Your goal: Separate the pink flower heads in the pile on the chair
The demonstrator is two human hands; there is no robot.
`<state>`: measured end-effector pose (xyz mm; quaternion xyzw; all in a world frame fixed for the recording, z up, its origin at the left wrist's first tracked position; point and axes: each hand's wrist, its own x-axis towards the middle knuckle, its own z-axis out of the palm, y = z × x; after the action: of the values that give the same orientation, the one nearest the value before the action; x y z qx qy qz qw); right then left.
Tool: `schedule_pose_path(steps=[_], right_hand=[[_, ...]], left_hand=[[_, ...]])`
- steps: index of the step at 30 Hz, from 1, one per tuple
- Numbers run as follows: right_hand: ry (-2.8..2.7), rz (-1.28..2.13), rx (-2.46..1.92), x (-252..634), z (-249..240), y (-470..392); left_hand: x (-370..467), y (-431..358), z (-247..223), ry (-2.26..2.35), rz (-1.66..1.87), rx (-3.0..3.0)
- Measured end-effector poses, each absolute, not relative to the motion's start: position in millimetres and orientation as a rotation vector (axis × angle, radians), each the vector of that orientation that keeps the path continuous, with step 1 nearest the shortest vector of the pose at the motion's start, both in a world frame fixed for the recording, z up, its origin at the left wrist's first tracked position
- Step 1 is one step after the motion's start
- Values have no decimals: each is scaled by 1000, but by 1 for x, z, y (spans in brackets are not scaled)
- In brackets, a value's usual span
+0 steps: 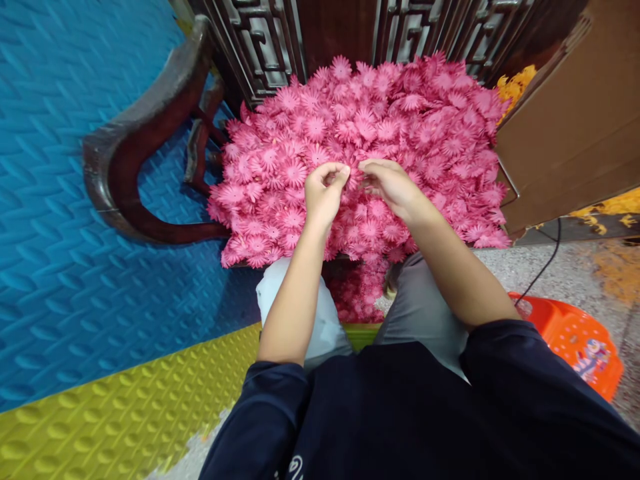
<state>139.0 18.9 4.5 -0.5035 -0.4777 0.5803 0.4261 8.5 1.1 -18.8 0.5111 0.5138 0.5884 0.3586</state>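
Note:
A large heap of pink artificial flower heads with thin pointed petals lies spread in front of me. My left hand is over the middle of the heap, its thumb and forefinger pinched together. Whatever is in that pinch blends into the pink behind it. Just to the right is my right hand, fingers curled and thumb close to the forefinger, pointing at the left fingertips. Pink petals show in the small gap between the two hands. What the right fingers hold, if anything, is hidden.
A curved dark wooden armrest stands at the left over blue matting. Carved dark wood panels rise behind the heap. At right are a brown cardboard box, yellow-orange petals and an orange plastic stool. More pink flowers lie below, between my knees.

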Motion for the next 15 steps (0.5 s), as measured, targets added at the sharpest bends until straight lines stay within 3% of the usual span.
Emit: schedule_pose_path(steps=[15], right_hand=[[-949, 1578, -1296, 134, 2, 22]], left_hand=[[3, 11, -38, 1498, 1579, 1497]])
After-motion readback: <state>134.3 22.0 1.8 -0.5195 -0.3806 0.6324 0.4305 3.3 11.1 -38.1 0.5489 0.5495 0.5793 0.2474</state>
